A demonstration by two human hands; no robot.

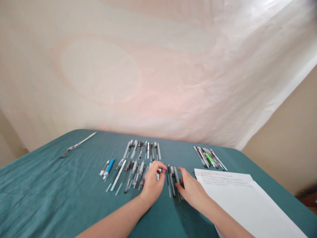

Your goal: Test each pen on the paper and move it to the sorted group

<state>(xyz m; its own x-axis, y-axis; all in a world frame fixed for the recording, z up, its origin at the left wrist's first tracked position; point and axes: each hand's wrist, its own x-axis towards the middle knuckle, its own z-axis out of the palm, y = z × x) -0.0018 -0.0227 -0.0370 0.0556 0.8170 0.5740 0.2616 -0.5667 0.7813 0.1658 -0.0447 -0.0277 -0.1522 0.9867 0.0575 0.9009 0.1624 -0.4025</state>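
Note:
My left hand [153,182] is curled at the right end of the nearer row of pens [135,173]. Its thumb and fingertips come close together, and a small teal-and-white bit shows in the gap; what they hold, if anything, is unclear. My right hand [192,188] rests to the right of a small group of grey and black pens [173,180], thumb and index finger apart, touching or nearly touching the outermost pen. That group lies side by side between my two hands. A thick blue pen [109,168] is at the near row's left end.
Behind is a second row of pens [142,150]. Several pens, one bright green [210,159], lie together at the back right. White paper with handwriting [237,201] lies beside my right forearm. A long thin wrapped item [79,144] is at the far left, on the green cloth [49,191].

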